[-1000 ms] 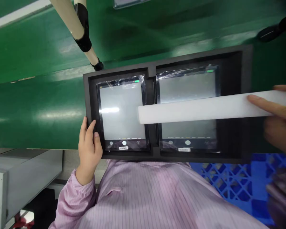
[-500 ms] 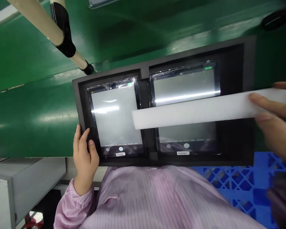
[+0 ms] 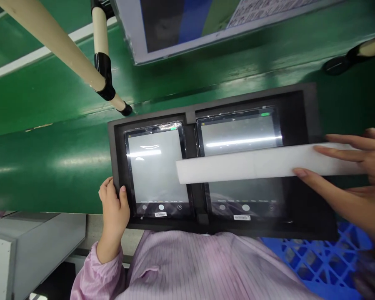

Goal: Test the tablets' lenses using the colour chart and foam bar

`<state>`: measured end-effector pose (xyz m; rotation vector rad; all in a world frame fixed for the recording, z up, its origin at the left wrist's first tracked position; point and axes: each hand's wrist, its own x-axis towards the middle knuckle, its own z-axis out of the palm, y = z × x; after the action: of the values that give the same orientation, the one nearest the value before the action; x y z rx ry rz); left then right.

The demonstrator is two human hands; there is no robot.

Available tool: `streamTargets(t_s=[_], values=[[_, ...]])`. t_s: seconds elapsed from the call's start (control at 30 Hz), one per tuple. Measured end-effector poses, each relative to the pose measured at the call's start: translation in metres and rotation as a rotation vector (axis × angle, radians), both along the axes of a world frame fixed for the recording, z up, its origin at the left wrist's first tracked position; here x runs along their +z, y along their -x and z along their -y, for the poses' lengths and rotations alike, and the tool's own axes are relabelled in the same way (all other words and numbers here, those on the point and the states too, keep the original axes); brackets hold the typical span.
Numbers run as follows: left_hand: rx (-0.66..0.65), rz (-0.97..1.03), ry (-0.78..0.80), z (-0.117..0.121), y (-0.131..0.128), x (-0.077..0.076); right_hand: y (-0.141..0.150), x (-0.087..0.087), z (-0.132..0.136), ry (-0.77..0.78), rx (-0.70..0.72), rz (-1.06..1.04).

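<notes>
White foam strip [image 3: 253, 166] lying level across black tray [image 3: 300, 212], over right tablet [image 3: 240, 133]

Nothing here is actually readable. Each tablet has a small white barcode sticker on its bottom edge, the left tablet [image 3: 158, 173] and the right tablet [image 3: 240, 133] alike, but the print is way too tiny. The sheet on the board [image 3: 206, 21] up top is just blur.
</notes>
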<state>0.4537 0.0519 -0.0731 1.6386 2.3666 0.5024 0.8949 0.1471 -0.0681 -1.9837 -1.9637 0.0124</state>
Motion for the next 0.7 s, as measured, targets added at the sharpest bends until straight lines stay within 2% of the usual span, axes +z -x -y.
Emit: streamTargets(t_s=[0.1,0.2,0.33,0.47,0.7], values=[[-0.067,-0.020,-0.046,-0.002,0.000,0.001,0.008,0.008,-0.005,0.016,0.066,-0.160],[-0.074,-0.025,-0.115,0.002,-0.002,0.005,0.018,0.014,-0.005,0.039,0.030,-0.149],[-0.103,-0.091,-0.314,0.014,-0.008,0.008,0.030,0.017,0.002,-0.013,-0.006,-0.196],[-0.085,-0.161,-0.445,0.029,-0.011,0.002,0.032,0.013,0.014,-0.131,-0.023,-0.262],[-0.033,-0.225,-0.516,0.047,-0.010,-0.013,0.021,0.002,0.030,-0.294,0.015,-0.276]])
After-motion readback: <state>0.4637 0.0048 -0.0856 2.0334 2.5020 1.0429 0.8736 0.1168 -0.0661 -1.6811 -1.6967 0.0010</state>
